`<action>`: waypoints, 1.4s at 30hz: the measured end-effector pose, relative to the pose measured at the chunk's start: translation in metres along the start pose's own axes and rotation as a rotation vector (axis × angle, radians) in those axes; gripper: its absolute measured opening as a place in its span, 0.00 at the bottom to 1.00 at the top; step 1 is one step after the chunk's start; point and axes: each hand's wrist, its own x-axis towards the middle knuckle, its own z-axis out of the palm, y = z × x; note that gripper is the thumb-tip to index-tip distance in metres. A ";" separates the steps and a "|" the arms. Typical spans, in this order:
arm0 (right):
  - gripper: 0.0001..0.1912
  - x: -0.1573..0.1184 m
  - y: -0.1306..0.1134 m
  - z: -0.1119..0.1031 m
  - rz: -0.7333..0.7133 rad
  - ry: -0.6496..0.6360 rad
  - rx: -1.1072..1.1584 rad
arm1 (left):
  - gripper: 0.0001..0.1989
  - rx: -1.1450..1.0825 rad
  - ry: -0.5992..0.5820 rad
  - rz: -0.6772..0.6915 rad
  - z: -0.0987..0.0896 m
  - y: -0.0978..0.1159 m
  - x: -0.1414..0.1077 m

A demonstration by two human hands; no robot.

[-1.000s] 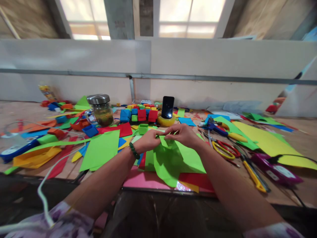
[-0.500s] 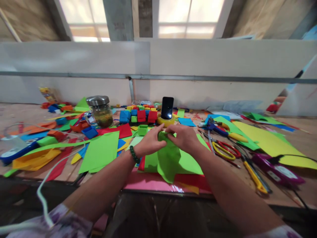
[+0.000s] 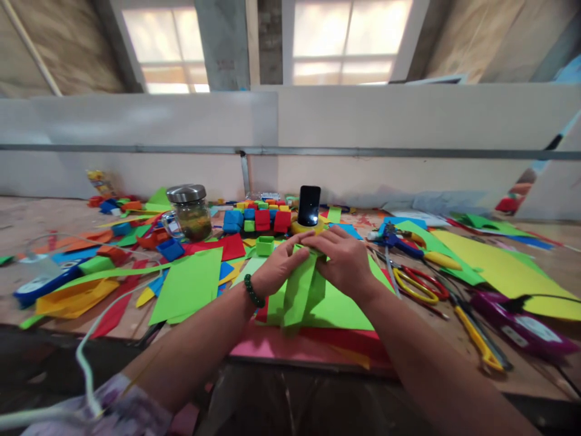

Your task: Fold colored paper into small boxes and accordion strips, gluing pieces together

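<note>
Both hands meet at the top of a bent piece of bright green paper [image 3: 302, 290]. My left hand [image 3: 281, 266] pinches its upper left edge, and a dark green bead bracelet [image 3: 253, 290] circles that wrist. My right hand [image 3: 342, 257] grips the same top edge from the right, its fingers reaching over toward the left thumb. The paper hangs down in a fold toward me; the fingertips behind it are partly hidden. Beneath it lie flat green sheets [image 3: 349, 309] over red and pink sheets [image 3: 272, 345] at the table's front edge.
A phone [image 3: 308, 204] stands on a yellow base behind my hands. To the left are a lidded glass mug [image 3: 193, 218] and green sheets [image 3: 188, 287]. Small coloured boxes [image 3: 262, 221] line the back. Scissors [image 3: 415, 284], pliers [image 3: 399, 242] and a purple power strip [image 3: 521, 327] lie right.
The hanging green paper has turned and now shows a sharper fold, its lower end further left. My right fingers have shifted left over the top edge. The whole view has tilted slightly.
</note>
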 end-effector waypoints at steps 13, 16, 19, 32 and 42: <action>0.14 0.000 0.001 0.000 -0.097 0.094 0.015 | 0.24 -0.212 0.056 -0.023 0.016 0.001 -0.004; 0.16 -0.001 0.000 0.001 -0.100 0.125 0.025 | 0.21 -0.302 0.046 -0.076 0.018 0.001 -0.003; 0.17 -0.003 -0.002 0.001 -0.104 0.109 -0.042 | 0.20 -0.254 0.126 -0.083 0.018 0.002 -0.003; 0.20 -0.003 0.001 0.003 -0.166 0.097 -0.165 | 0.17 -0.318 0.106 -0.023 0.013 -0.006 -0.001; 0.21 0.003 -0.005 -0.012 -0.155 -0.036 -0.068 | 0.20 -0.428 0.117 -0.206 0.013 0.002 -0.002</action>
